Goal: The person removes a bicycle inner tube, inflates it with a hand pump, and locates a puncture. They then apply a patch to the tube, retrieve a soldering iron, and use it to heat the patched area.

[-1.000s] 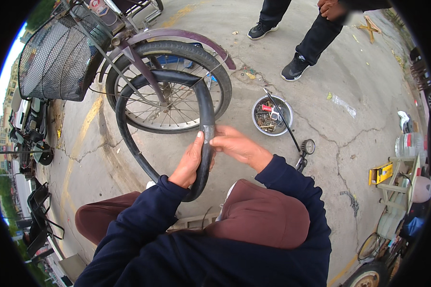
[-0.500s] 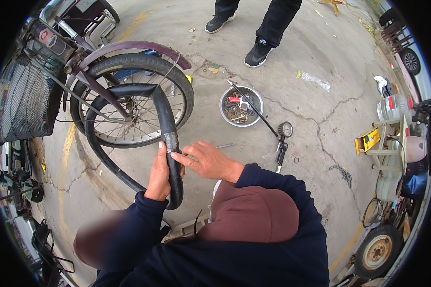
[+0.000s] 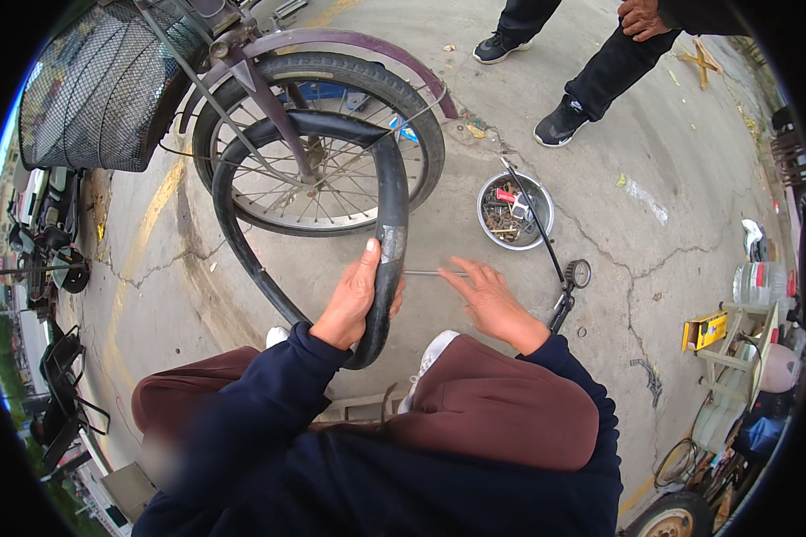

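An inflated black inner tube (image 3: 392, 188) loops through the fork by the spoked front wheel (image 3: 432, 157) of a bicycle. My left hand (image 3: 356, 300) is wrapped round the tube's near right side, thumb on top, just below a grey scuffed patch (image 3: 391, 242). My right hand (image 3: 493, 304) is off the tube, palm down and fingers spread, holding nothing that I can see. Its fingertips hover by the right end of a thin metal rod (image 3: 421, 272) on the ground; whether they touch it I cannot tell.
A metal bowl (image 3: 517, 248) of small parts stands beyond my right hand. Across it leans a black rod-like hose, joined to a pump gauge (image 3: 580, 273). Another person's shoe (image 3: 561, 123) is at the far side. A yellow box (image 3: 706, 331) sits by a stool at right.
My right hand has left the tube's patch, moved right and spread its fingers. My left hand keeps its hold. The view has shifted, and the other person's hand now shows.
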Action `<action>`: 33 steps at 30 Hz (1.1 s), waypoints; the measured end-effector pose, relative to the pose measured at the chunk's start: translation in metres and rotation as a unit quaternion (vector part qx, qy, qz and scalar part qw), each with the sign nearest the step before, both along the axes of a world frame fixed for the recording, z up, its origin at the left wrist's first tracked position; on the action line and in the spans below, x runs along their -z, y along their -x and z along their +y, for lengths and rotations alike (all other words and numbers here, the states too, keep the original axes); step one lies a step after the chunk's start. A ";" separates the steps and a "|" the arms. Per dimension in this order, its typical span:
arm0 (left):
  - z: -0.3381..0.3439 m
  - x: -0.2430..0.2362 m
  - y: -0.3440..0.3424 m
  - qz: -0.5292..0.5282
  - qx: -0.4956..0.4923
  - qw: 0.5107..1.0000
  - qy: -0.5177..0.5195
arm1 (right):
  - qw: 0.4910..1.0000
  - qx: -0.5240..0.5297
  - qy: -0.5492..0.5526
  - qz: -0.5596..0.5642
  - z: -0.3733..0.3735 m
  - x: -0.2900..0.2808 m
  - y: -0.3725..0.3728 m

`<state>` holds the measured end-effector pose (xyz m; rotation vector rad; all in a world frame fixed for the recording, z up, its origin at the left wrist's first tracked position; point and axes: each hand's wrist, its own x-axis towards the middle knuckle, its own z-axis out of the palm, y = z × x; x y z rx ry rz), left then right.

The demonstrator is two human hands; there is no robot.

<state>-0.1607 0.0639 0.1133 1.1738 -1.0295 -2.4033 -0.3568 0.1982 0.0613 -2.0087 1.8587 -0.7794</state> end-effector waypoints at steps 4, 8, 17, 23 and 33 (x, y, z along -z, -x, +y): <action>-0.003 -0.001 -0.003 0.018 0.004 1.000 -0.020 | 0.979 -0.005 -0.149 -0.139 -0.005 -0.039 0.014; -0.006 -0.001 -0.006 0.014 0.004 0.999 -0.041 | 0.857 0.013 -0.343 -0.384 -0.015 -0.112 0.031; -0.010 0.005 -0.012 0.032 0.023 0.998 -0.048 | 0.508 -0.410 -0.276 -0.705 -0.036 -0.192 -0.014; -0.013 0.004 -0.015 0.046 0.014 0.997 -0.067 | 0.418 -0.438 -0.202 -0.770 -0.037 -0.182 -0.040; -0.018 -0.006 -0.018 0.038 0.037 0.995 -0.081 | 0.453 -0.304 -0.285 -0.788 -0.055 -0.164 -0.009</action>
